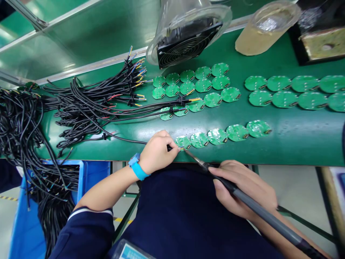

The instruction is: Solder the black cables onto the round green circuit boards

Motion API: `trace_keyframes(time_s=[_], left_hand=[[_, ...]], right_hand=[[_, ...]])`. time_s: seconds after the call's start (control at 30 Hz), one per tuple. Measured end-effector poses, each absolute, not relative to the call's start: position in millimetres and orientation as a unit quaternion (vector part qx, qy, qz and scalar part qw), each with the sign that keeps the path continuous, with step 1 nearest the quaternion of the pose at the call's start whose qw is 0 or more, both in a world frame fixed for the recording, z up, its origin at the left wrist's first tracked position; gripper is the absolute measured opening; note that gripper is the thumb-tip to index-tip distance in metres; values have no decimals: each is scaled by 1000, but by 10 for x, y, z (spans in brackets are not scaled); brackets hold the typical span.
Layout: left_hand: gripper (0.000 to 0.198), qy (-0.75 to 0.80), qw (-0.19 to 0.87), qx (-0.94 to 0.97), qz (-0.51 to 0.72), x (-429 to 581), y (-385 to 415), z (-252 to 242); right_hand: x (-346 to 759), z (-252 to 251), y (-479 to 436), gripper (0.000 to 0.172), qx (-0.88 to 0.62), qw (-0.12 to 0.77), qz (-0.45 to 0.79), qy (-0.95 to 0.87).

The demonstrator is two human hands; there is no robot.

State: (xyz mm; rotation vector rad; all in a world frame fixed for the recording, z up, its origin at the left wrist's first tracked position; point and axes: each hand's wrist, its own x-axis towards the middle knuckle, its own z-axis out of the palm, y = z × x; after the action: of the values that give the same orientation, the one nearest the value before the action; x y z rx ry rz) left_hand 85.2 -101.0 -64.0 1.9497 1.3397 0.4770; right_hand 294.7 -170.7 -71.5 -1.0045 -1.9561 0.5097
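My left hand (159, 151) is closed on the end of a black cable (126, 139), whose thin coloured wires lie at the nearest green circuit board (183, 141). In my right hand (242, 187) is a soldering iron (231, 185), gripped like a pen. Its tip points left and meets the wire ends at that board's lower edge; whether they touch is too small to tell. Several more round boards (217, 136) run to the right in the same row. A blue watch (134, 160) and a bright blue band circle my left wrist.
Bundles of black cables (81, 111) cover the table's left side, some hanging over a blue bin (81, 180). More board rows (203, 85) lie behind and at right (287, 99). A fan (188, 45), a beige cup (266, 28) and a sponge holder (323, 45) stand at the back.
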Motion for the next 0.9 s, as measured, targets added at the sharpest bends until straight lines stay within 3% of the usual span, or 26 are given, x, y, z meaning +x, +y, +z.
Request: trace_keyframes(time_s=[0.27,0.67,0.9], left_hand=[[18,519,358,756,177,857,-1001,-628],[14,536,351,744,189,877,-1043,-614],[16,561,328,751,118,936,-1011,-536]], right_hand=[[2957,-624,-1704,27,-428,431,197,-770],[2861,-676,-1689,36,-396,425,165,-797],[2855,-667,-1697,34,-392,410,150,-809]])
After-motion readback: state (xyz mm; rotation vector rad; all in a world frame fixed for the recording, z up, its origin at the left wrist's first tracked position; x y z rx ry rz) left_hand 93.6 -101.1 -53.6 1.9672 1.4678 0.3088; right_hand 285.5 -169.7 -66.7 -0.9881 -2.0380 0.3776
